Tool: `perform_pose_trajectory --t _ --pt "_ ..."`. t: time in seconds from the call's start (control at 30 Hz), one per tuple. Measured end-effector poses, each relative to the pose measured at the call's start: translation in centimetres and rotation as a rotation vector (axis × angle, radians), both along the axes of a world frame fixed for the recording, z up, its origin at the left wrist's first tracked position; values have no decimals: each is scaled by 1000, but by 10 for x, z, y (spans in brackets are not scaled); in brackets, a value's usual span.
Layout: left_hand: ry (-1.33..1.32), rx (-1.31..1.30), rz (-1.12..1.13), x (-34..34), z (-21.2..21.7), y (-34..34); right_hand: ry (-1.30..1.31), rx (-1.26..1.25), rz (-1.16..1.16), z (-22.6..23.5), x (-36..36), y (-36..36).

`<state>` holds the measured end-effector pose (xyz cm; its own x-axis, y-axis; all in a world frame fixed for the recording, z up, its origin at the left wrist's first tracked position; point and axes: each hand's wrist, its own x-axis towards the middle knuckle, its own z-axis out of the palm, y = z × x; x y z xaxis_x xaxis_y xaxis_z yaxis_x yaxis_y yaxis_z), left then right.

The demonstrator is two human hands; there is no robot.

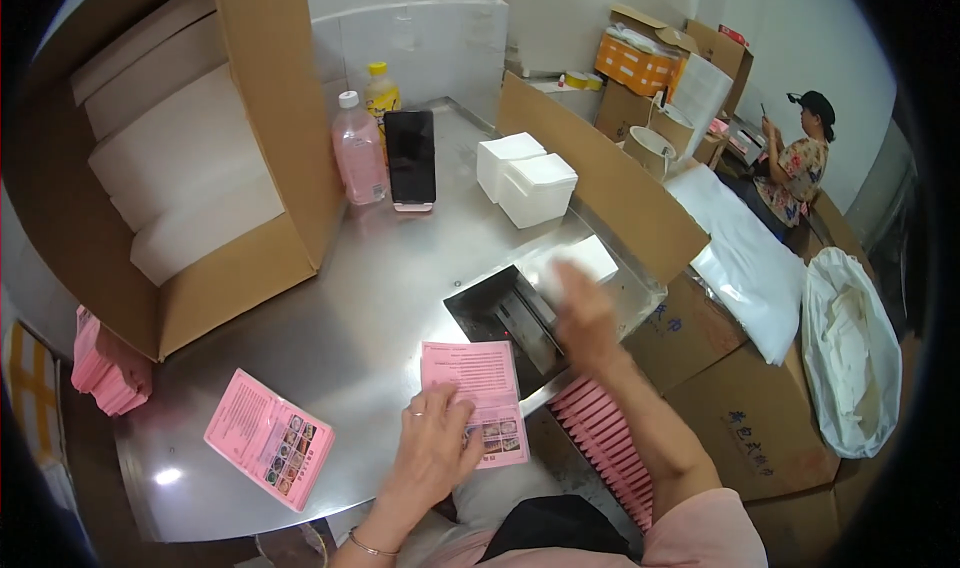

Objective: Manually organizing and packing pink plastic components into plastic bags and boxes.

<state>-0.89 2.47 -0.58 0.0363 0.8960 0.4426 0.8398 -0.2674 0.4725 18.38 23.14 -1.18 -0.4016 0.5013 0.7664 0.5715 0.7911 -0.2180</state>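
My left hand presses on a pink printed packet at the table's near edge, fingers bent over it and a ring and bracelet showing. The packet has small food pictures near its lower end. Blurred by motion, my right hand is above the right side of a dark slot set into the metal table. Something white is smeared at its fingertips, beside a white tissue stack. Farther back are two more white tissue stacks. Another pink packet lies flat to the left.
An open carton of white stacks stands at left, with a pink bundle below it. A phone and bottles stand at the back. Pink packets fill a box below the right edge. A person sits far right.
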Motion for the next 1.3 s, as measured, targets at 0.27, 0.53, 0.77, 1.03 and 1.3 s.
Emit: perform_pose_trajectory --t 0.27,0.53,0.77,1.03,1.3 --pt "176 -27 218 5 -4 -3 -713 -7 276 8 -64 -81" --pt "284 -71 300 -11 2 -10 -160 48 181 26 -34 -66" --pt "247 -170 436 3 13 1 -217 4 -320 1 12 18" --pt "458 4 329 -2 7 3 -52 -70 -183 6 21 23" --pt "245 -73 303 -4 5 8 -80 -34 -150 11 31 19"
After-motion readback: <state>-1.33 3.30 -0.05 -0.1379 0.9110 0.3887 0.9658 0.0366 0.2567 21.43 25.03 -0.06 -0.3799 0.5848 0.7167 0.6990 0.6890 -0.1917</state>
